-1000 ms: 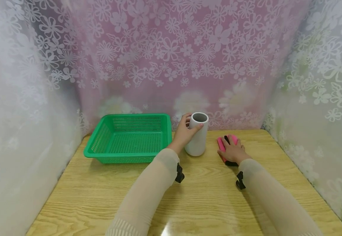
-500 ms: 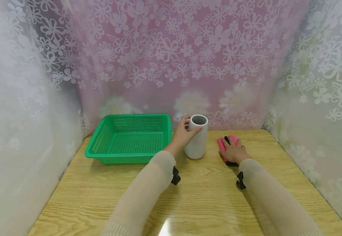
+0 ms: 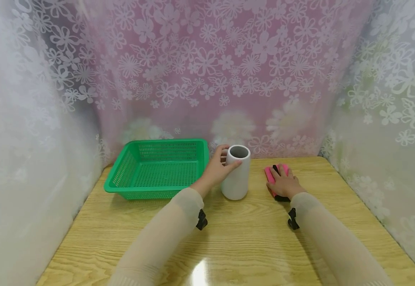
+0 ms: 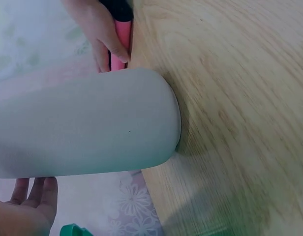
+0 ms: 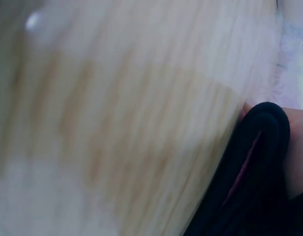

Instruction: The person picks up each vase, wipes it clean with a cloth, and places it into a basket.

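My left hand (image 3: 216, 167) grips a tall white vase (image 3: 237, 180) near its open top, thumb in front and fingers at the far side. The vase stands upright on the table; its base shows close against the wood in the left wrist view, where the left fingers (image 4: 49, 195) touch its wall. To the right, my right hand (image 3: 284, 184) rests with spread fingers on a folded pink and black cloth item (image 3: 270, 174). Its thick black folded edge (image 5: 267, 123) fills the lower right of the right wrist view. The hand covers much of that item.
A green plastic basket (image 3: 157, 189) with perforated walls stands to the left of the vase, close to my left forearm. Flowered curtains (image 3: 207, 79) hang behind the wooden table (image 3: 250, 238) and along both sides.
The vase and my left hand have come nearer to me and slightly left along the table. My right hand and the pink and black item have stayed in place.
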`<state>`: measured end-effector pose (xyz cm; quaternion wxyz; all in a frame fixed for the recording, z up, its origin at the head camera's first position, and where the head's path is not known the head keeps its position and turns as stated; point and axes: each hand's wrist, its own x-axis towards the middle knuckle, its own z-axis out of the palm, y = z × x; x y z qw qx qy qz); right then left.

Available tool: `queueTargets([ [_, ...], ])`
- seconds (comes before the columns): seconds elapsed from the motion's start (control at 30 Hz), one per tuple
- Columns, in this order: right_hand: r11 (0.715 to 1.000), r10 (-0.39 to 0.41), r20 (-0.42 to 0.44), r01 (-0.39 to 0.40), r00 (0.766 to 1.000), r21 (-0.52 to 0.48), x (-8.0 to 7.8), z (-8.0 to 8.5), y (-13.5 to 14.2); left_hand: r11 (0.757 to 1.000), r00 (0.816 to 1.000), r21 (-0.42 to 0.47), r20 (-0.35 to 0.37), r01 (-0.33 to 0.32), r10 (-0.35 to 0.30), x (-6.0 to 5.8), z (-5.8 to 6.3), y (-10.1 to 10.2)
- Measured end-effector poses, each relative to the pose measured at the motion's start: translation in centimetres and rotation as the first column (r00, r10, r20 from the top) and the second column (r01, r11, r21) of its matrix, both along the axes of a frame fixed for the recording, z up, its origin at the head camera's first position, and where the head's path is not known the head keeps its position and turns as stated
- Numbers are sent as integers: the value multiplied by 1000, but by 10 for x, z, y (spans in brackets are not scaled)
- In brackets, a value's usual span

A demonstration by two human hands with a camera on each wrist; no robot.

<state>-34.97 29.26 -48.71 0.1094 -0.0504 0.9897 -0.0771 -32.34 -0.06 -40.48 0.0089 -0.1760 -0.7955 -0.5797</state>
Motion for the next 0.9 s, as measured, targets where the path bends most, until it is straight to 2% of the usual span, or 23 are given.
queueTargets([
  [0.3, 1000, -7, -18, 7, 1000, -7, -4, -5, 3, 998, 999, -49, -19, 30, -31, 12, 3, -10],
  [0.53, 1000, -7, 9, 7, 1000, -6, -5, -6, 3, 997, 998, -40, -10, 61, -61, 18, -1, -17],
  [0.9, 998, -52, 5, 52, 999, 29, -4, -6, -4, 994, 995, -53, -3, 95, -95, 27, 0, -26],
])
